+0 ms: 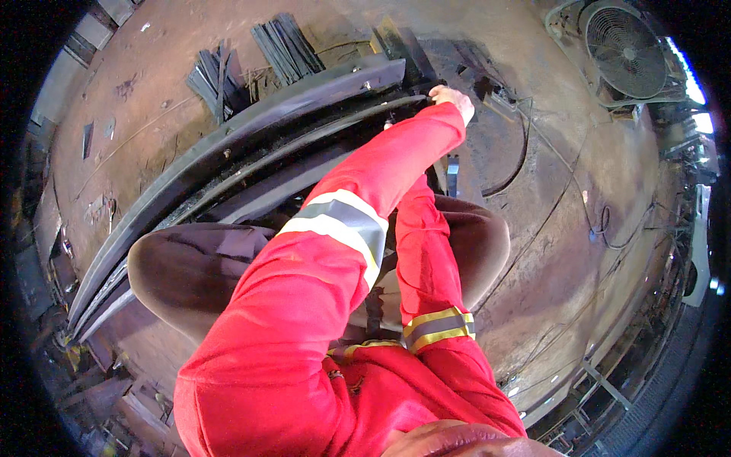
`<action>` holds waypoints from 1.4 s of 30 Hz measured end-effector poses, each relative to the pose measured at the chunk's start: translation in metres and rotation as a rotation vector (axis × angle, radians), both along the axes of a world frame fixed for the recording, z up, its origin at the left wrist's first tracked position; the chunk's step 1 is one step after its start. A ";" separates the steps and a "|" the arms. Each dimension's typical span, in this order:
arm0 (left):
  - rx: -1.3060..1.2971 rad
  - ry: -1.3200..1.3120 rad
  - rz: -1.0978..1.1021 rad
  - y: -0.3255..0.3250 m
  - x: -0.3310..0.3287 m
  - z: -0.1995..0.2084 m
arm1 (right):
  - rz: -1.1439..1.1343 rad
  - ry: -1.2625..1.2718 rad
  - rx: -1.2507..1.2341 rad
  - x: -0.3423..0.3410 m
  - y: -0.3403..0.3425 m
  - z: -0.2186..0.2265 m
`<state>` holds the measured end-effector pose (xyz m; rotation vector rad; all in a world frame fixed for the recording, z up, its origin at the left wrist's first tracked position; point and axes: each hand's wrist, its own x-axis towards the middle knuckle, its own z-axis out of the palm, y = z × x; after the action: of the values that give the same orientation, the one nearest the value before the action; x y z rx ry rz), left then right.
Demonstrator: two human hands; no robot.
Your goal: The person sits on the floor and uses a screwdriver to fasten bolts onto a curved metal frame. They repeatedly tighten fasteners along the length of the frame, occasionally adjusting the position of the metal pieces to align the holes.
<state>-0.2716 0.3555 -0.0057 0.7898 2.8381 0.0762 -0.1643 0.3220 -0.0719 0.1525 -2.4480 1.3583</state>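
My left hand (454,100) reaches across to the far right end of a long, curved dark metal bar (335,114), its fingers curled over that end. A second, wider curved metal piece (251,126) lies alongside on the far side, with small studs along it. Both sweep down to the lower left past my bent knee. My right arm (422,244) runs forward beneath my left forearm, which hides most or all of that hand. Whatever my right fingers touch cannot be made out. A short bluish metal piece (452,175) stands just right of the sleeves.
Two bundles of dark flat metal strips (285,49) (217,80) lie beyond the bars. A round caged fan (624,52) stands at the far right. Cables (560,156) trail over the brown floor (563,251). Metal scraps line the left edge.
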 end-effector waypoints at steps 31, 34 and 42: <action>1.584 -0.401 0.790 -0.249 0.231 0.025 | -0.094 -0.207 -0.310 -0.001 -0.001 -0.014; 1.564 -0.400 0.806 -0.245 0.223 0.021 | -0.095 -0.239 -0.324 -0.004 0.006 -0.019; 1.606 -0.462 0.810 -0.250 0.217 0.018 | -0.142 -0.021 -0.181 0.000 -0.004 -0.016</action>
<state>-0.0544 0.1051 0.0123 -0.3430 1.9133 2.3255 -0.1644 0.3183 -0.0874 -0.0778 -2.2893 1.5142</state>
